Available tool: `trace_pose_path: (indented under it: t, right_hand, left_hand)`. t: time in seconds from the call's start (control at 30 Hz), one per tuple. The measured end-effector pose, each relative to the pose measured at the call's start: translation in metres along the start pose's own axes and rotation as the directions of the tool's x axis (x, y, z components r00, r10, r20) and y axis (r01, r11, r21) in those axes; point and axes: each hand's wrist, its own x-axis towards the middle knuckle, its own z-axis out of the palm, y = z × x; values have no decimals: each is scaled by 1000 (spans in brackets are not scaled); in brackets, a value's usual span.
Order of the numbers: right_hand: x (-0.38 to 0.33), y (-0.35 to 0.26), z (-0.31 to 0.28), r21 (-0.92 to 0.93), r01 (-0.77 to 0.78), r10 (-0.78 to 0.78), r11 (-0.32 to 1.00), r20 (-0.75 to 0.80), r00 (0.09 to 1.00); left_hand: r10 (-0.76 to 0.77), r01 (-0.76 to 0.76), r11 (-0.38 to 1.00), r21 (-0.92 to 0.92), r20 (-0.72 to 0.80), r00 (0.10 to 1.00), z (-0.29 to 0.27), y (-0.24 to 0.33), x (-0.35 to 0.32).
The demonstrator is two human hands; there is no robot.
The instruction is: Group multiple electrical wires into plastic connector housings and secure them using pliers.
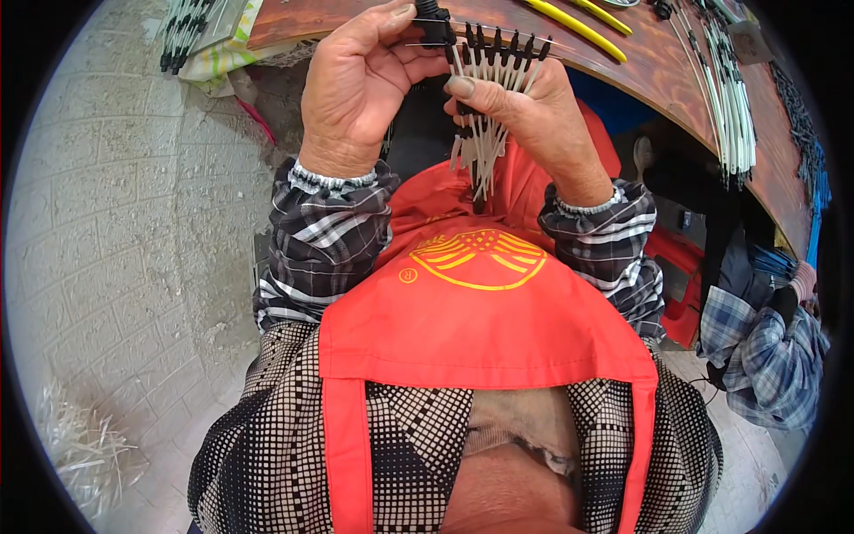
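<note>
My left hand (356, 93) is raised at the table's near edge, its fingers closed on a ridged black plastic piece (434, 25). Beside it, my right hand (543, 120) grips a fan of thin white ribs with black tips (498, 58), the thumb pressed across them. They look like umbrella ribs. Fine wires run from the black piece across the black tips. Below the right hand, the ribs' lower ends (483, 160) hang together over my red apron (480, 311). The right fingers behind the ribs are partly hidden.
On the brown wooden table (658, 71) lie a tool's yellow handles (578, 28) and a bundle of white ribs (731, 116). More dark-ended ribs (182, 36) lie at the far left. A person in a plaid sleeve (774, 356) sits at the right, near a red stool (673, 285).
</note>
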Motion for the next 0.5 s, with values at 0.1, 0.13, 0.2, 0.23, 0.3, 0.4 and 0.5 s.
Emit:
trace_pose_path:
  t: [0.1, 0.13, 0.2, 0.23, 0.3, 0.4, 0.5]
  right_hand:
    - [0, 0, 8, 63, 35, -29, 997, -92, 995]
    - [0, 0, 8, 63, 35, -29, 997, -95, 995]
    - [1, 0, 8, 40, 23, -19, 999, -86, 996]
    - [1, 0, 8, 43, 25, -21, 999, -90, 996]
    - [1, 1, 7, 42, 24, -20, 999, -100, 995]
    - [1, 4, 5, 43, 57, -53, 997, -77, 996]
    - [1, 8, -1, -7, 63, -63, 998, -22, 998]
  left_hand:
    - [-23, 23, 999, -35, 0, 1000, -5, -4, -1]
    - [-26, 26, 999, -36, 1, 1000, -3, -4, -1]
    - [40, -40, 999, 18, 5, 999, -1, -3, -3]
    - [38, -38, 999, 21, 7, 999, 0, -2, -3]
    - [19, -19, 999, 51, 6, 1000, -1, 2, -1]
    - [40, -40, 990, 138, 2, 999, 3, 4, 3]
    - [34, -44, 990, 135, 73, 997, -8, 4, 10]
